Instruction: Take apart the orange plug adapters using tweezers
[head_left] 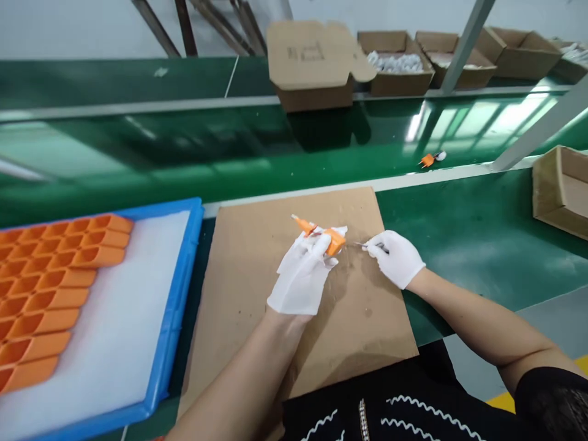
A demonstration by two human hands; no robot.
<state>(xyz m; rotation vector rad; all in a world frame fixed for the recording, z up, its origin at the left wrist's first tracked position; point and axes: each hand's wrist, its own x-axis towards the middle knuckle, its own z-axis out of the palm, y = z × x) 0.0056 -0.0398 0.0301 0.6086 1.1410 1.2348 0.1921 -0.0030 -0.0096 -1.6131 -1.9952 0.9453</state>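
Note:
My left hand (pixel 304 269), in a white glove, is closed round an orange plastic part (pixel 321 236) and holds it above a brown cardboard sheet (pixel 257 294). The part's narrow end points up and left. My right hand (pixel 395 256), also gloved, pinches a thin metal tool (pixel 367 245) whose tip points left toward the orange part, a short gap away. Both hands hover over the middle of the cardboard.
A blue tray (pixel 179 306) at the left holds rows of orange parts (pixel 50 288) on white foam. A green conveyor belt (pixel 229 153) runs behind, with one orange piece (pixel 428 160) on it. Cardboard boxes (pixel 316 67) stand at the back, another box (pixel 560 190) at the right.

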